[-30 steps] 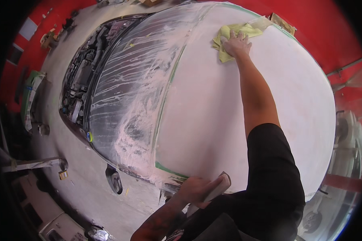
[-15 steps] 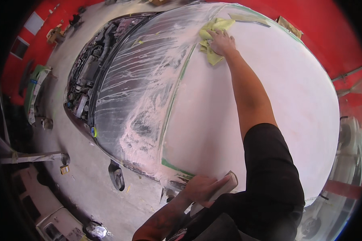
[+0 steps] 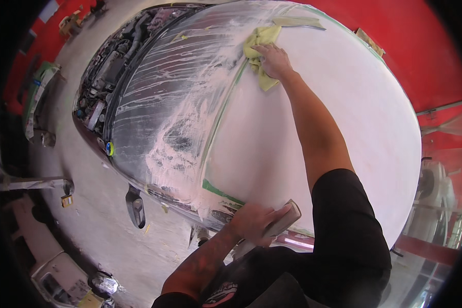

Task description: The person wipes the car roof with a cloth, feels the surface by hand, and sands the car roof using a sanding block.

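A yellow cloth (image 3: 262, 56) lies bunched on the far part of the pale, pinkish-white car roof (image 3: 354, 123), near its windshield-side edge. My right hand (image 3: 275, 62) presses on it, arm stretched out and fingers over the cloth. Close to my body, my left hand (image 3: 252, 224) grips a long, flat sanding block (image 3: 282, 219), held by the roof's near corner. Green masking tape (image 3: 226, 114) runs along the roof's windshield-side edge. Beyond it, the windshield (image 3: 161, 110) is under clear plastic film, streaked and smeared with pinkish-white dust.
The engine bay (image 3: 113, 59) lies uncovered at the far left, with a roll of tape (image 3: 109, 148) by its near corner. A side mirror (image 3: 135, 208) sticks out on the near side. A loose strip (image 3: 300, 22) rests at the roof's far edge. Another vehicle (image 3: 64, 272) stands lower left.
My right hand has moved the cloth slightly left, toward the taped edge. My left hand has risen a little with the sanding block. The whole view has shifted slightly.
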Available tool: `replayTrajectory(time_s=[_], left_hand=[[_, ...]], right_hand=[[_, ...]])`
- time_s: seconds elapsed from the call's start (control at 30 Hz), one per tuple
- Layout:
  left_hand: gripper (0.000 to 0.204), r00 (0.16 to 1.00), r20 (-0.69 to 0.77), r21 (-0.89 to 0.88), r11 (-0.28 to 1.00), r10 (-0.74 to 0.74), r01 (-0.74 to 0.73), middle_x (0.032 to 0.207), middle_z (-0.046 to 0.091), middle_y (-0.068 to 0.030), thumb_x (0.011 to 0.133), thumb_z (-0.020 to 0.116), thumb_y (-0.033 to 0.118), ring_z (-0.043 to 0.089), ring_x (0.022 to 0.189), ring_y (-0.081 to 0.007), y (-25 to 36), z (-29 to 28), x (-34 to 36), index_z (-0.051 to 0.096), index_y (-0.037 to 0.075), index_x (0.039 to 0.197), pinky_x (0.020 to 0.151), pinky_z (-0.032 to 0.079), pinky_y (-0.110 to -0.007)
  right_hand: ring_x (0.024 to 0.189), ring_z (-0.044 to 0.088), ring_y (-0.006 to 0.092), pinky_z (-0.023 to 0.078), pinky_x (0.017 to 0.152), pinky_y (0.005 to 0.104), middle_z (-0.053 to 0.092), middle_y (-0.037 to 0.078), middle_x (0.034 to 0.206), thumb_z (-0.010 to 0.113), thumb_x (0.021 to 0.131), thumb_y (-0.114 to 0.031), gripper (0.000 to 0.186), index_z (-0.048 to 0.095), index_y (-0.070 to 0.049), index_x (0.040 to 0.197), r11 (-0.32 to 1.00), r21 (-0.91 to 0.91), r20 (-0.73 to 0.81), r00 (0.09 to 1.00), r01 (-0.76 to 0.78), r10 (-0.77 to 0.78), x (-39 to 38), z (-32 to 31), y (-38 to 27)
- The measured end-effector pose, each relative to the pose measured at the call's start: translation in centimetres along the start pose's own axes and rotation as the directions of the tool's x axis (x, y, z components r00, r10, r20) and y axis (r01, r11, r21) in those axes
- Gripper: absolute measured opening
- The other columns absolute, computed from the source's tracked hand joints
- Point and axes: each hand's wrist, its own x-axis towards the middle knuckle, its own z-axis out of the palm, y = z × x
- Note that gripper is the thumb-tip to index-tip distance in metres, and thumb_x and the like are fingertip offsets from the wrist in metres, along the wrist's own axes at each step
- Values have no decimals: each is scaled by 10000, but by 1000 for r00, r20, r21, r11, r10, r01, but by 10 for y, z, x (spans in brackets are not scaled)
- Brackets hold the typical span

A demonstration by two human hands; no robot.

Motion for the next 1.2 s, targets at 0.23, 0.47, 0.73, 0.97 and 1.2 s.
replayTrajectory(time_s=[0.23,0.47,0.73,0.97,1.2], left_hand=[[907,990,-112,7,997,80,-80,869,676,-85,581,758,323,663,755,-312,-3,6,1,467,80,1404,663,517,-415],[873,999,-35,-43,999,31,-33,998,693,-151,581,769,301,675,903,-326,7,-6,-9,496,46,1370,810,527,-426],[946,998,66,-3,1000,22,-22,1102,650,-162,603,762,291,655,949,-343,38,-13,-121,428,72,1461,819,515,-428],[913,873,-256,-318,889,-415,329,999,651,-142,652,732,173,641,894,-283,33,-46,-254,389,11,1483,809,512,-353],[895,703,-356,-541,749,-615,382,997,633,-68,680,684,99,589,871,-161,18,-38,-305,358,-1,1507,838,480,-316]], right_hand=[[1414,364,332,268,1157,529,498,55,1449,538,882,-80,530,543,-262,1379,996,74,-48,998,51,-47,-46,4,-37],[1386,389,329,314,1121,499,515,71,1410,574,874,-64,509,568,-238,1352,996,51,-76,995,73,-69,-120,16,-87],[1437,323,337,264,1174,490,442,57,1508,588,914,-114,517,519,-267,1403,994,-9,63,992,106,-106,-208,16,-150],[1449,309,326,241,1197,488,433,55,1518,630,880,-102,575,508,-255,1421,988,40,136,979,146,-150,-271,19,-204],[1425,352,322,285,1180,445,475,56,1480,685,797,-67,637,543,-238,1394,984,150,199,971,101,-130,-303,16,-236]])
